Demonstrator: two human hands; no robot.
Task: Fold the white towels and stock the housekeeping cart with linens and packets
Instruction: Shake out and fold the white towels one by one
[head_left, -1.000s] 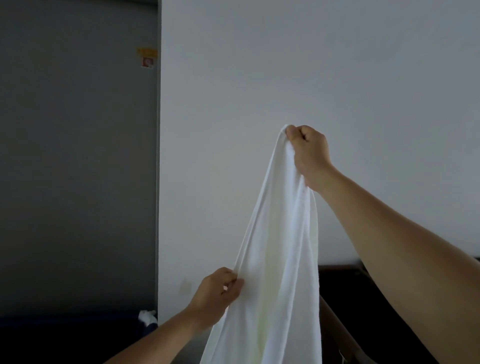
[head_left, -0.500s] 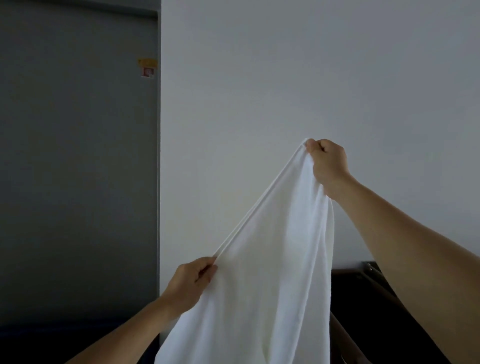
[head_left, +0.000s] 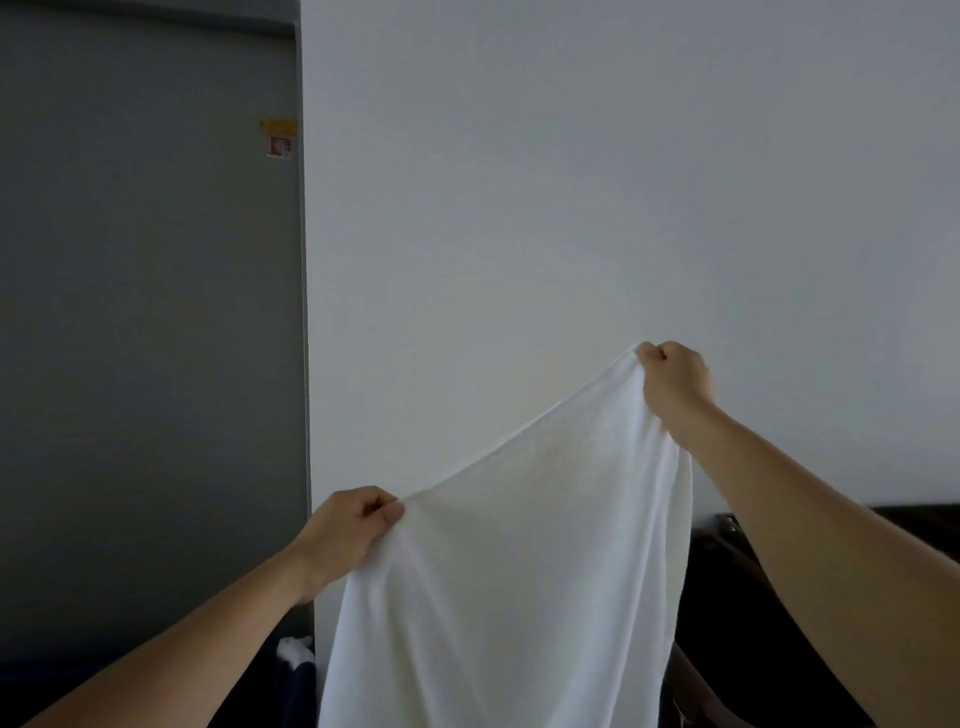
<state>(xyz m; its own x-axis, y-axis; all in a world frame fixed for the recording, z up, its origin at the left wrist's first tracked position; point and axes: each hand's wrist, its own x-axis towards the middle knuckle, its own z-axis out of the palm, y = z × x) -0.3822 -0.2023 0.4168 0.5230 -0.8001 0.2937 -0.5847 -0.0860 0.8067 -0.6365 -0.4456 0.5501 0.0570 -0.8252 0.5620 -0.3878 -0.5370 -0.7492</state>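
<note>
A white towel (head_left: 519, 587) hangs in the air in front of me, its top edge stretched on a slant between both hands. My right hand (head_left: 672, 384) grips the higher corner at the upper right. Lower and to the left, my left hand (head_left: 345, 535) pinches the same top edge. The towel's lower part runs out of the bottom of the frame. The housekeeping cart and the packets are not in view.
A pale wall (head_left: 571, 208) fills the view ahead, with a grey door (head_left: 145, 338) on the left bearing a small sticker (head_left: 279, 139). Dark furniture (head_left: 753, 623) stands low at the right. A small white object (head_left: 293, 652) lies low beside the door.
My hands have moved apart along the towel's top edge, spreading it wider. The right hand has come down and to the right, and the left hand has slid left.
</note>
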